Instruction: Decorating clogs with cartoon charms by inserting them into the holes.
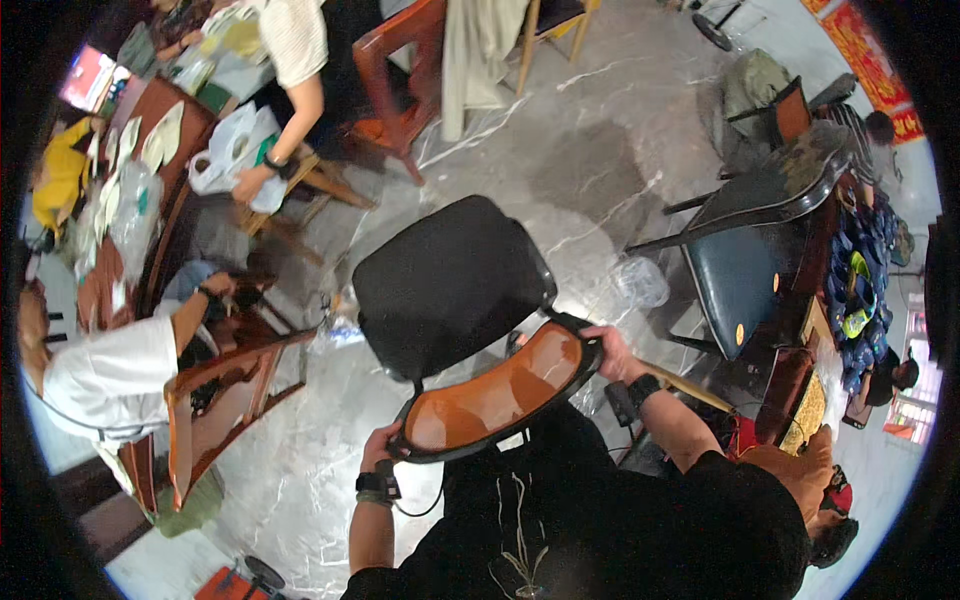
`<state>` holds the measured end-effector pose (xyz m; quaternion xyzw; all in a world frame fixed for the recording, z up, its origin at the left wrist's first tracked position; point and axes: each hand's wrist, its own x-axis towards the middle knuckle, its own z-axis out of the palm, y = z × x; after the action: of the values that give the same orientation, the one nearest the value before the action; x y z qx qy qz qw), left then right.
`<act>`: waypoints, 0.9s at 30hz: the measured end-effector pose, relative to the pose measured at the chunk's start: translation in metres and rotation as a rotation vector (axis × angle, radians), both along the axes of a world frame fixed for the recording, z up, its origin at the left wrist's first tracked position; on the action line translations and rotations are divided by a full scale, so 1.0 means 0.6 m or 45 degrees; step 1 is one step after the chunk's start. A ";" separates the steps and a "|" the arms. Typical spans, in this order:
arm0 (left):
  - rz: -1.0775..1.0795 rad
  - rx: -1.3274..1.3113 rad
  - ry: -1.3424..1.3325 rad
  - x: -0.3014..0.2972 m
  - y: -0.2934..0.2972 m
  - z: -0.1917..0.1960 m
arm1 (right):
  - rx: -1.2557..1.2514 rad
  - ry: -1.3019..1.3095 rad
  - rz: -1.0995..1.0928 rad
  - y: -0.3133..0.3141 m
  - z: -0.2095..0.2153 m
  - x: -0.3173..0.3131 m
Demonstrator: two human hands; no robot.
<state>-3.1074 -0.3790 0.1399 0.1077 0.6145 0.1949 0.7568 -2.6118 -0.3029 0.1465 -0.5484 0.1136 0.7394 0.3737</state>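
I hold a black chair (450, 285) in front of me, tipped so its black seat faces up and its curved orange-brown back panel (495, 395) is nearest to my chest. My left hand (380, 447) grips the lower left rim of the back panel. My right hand (610, 352) grips the panel's right end. Both wrists carry dark bands. My black shirt fills the lower middle of the view.
A second black chair (745, 270) stands at the right beside a dark table (800, 330). A seated person in white (100, 375) and wooden chairs (225, 385) are at the left. Another person (295, 60) holds a white plastic bag (235, 150) by a cluttered table. The floor is grey marble.
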 end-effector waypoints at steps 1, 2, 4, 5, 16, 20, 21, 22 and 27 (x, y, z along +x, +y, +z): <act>-0.225 0.091 0.203 0.009 0.019 0.037 | -0.064 0.159 0.015 0.003 0.011 0.000; -0.002 -0.107 0.117 -0.002 0.001 0.019 | 0.034 -0.055 0.007 0.007 0.069 -0.026; 0.272 -0.332 -0.015 0.032 0.023 0.032 | 0.026 0.012 0.055 0.018 0.084 -0.022; 0.083 -0.160 0.104 0.015 0.021 0.028 | -0.039 0.231 -0.025 0.024 0.067 -0.012; -0.051 0.410 -0.074 0.131 0.212 0.091 | 0.182 0.027 0.119 0.380 0.156 0.108; 0.293 -0.021 -0.329 0.279 0.304 0.200 | 0.139 -0.212 0.091 0.444 0.312 0.154; 0.303 -0.021 -0.339 0.302 0.320 0.209 | 0.157 -0.271 0.061 0.458 0.335 0.171; 0.313 -0.060 -0.672 0.299 0.327 0.172 | 0.169 -0.270 0.061 0.475 0.354 0.185; 0.033 0.207 -0.954 0.455 0.425 0.172 | 0.315 -0.505 0.167 0.546 0.471 0.328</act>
<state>-2.8345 -0.1238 0.2433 0.0807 0.2791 0.2783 0.9155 -2.4150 0.0245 0.4289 -0.6391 -0.0891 0.6483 0.4041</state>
